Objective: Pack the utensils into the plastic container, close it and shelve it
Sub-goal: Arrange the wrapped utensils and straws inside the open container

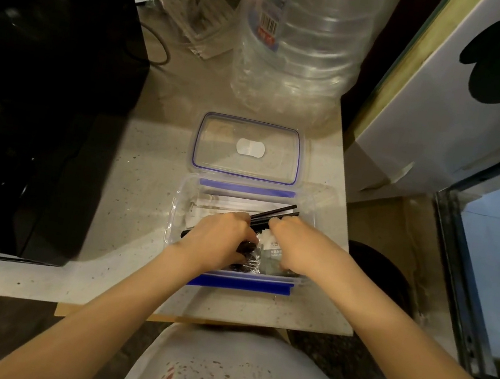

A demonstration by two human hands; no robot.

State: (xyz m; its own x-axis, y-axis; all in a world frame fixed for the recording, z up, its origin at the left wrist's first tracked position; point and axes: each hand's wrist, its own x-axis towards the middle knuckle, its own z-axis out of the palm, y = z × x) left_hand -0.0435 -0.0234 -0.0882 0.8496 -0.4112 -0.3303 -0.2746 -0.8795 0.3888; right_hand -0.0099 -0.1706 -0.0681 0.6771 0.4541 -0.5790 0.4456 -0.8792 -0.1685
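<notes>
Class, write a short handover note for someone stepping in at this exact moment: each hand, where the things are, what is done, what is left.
Left hand: inside the container, gripping the black chopsticks.
Right hand: also in the container, on the same chopsticks.
Lid: off, lying flat on the counter just behind the container.
Done: utensils and wrapped packets are mostly inside.
Left: settle the chopsticks flat, fit the lid, snap the blue clips, shelve it.
</notes>
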